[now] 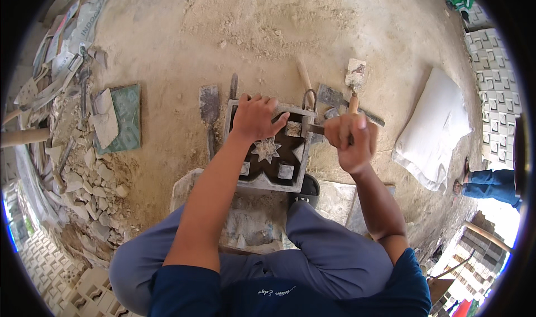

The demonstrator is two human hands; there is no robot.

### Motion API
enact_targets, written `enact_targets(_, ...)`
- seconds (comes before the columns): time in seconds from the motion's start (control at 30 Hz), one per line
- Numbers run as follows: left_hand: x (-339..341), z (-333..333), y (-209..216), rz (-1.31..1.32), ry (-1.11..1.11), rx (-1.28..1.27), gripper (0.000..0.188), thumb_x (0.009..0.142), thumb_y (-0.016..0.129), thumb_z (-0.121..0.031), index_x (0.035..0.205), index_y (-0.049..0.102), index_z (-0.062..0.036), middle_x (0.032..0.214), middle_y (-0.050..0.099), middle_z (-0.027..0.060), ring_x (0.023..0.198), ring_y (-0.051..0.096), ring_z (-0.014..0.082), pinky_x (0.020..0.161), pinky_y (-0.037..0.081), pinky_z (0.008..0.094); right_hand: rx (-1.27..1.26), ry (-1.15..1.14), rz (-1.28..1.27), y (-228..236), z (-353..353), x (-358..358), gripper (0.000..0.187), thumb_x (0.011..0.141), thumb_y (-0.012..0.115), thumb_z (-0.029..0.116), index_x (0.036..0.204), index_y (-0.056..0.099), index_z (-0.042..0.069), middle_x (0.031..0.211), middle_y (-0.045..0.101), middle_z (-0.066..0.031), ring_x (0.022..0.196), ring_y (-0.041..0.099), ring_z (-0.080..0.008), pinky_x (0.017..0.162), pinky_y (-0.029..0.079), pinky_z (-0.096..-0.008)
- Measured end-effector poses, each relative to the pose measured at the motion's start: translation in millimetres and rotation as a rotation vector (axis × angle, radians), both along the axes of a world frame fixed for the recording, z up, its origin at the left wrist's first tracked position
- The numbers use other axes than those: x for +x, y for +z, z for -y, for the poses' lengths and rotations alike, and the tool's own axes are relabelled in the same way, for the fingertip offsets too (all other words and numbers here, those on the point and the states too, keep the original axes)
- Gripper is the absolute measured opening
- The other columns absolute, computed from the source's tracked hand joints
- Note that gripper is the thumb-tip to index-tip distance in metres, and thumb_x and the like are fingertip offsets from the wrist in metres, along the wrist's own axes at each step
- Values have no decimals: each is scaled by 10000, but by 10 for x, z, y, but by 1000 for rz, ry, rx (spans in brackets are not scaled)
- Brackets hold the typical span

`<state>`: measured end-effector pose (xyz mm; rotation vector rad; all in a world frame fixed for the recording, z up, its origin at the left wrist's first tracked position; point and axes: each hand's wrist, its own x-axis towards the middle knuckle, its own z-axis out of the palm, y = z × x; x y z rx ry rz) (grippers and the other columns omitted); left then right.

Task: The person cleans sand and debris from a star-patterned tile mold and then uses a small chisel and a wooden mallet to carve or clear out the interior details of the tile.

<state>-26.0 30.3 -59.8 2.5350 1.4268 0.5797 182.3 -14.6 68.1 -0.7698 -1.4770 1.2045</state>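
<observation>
Between my knees stands a square grey metal mould (255,187) with a star-shaped block (266,149) in its middle and smaller blocks near its corners. My left hand (257,118) lies over its far left rim, fingers curled across the edge and thumb apart inside. To the right, my right hand (350,141) is closed in a fist around a tool with a dark flat metal end (316,129), which reaches the mould's right side. The tool's handle is hidden in the fist. Just beyond that fist lies a small trowel (356,74) with a wooden handle.
A flat scraper (209,105) lies left of the mould; another metal blade (330,95) lies right of it. Farther left are a green board (127,116) and a rubble heap (92,183). A white sack (432,130) lies right, near another person's leg (491,186). Pale blocks (494,88) are stacked behind.
</observation>
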Motion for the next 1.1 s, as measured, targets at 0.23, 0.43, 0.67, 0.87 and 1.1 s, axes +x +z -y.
enact_targets(0.23, -45, -47, -46, 49, -1, -37, 380, 994, 466, -381, 898, 657, -66, 830, 680, 108, 835, 649, 294, 807, 413, 433, 126, 34, 64, 106, 17, -70, 516, 1080, 348, 222, 597, 332, 44, 483, 342, -11, 408, 294, -133, 415, 209, -328)
enact_targets(0.43, 17, -18, -71, 79, 24, -30, 368, 993, 467, -353, 916, 672, -57, 829, 684, 113, 847, 654, 301, 799, 418, 437, -69, -61, 101, -52, -8, 47, 549, 1068, 384, 290, 583, 350, 36, 490, 377, -28, 404, 323, -153, 420, 231, -334)
enact_targets(0.67, 11, -17, -62, 98, 43, -25, 314, 958, 504, -338, 851, 646, -78, 826, 688, 105, 836, 658, 289, 821, 420, 446, 90, -42, 120, -90, -2, 52, 580, 1084, 381, 316, 558, 309, 83, 465, 274, 12, 392, 270, -117, 406, 169, -300)
enact_targets(0.87, 27, -56, -55, 58, 8, -36, 311, 956, 512, -318, 970, 673, -52, 854, 693, 104, 869, 658, 292, 814, 432, 440, 36, -85, 99, 65, 51, 24, 511, 1048, 490, 248, 600, 434, 10, 508, 361, -47, 439, 348, -149, 447, 253, -342)
enact_targets(1.1, -3, -19, -68, 74, 30, -45, 295, 947, 511, -327, 921, 660, -74, 847, 696, 103, 861, 656, 281, 819, 415, 449, -26, -166, 191, 439, 31, -82, 479, 1050, 545, 235, 651, 455, -15, 541, 325, -5, 550, 301, -47, 461, 243, -303)
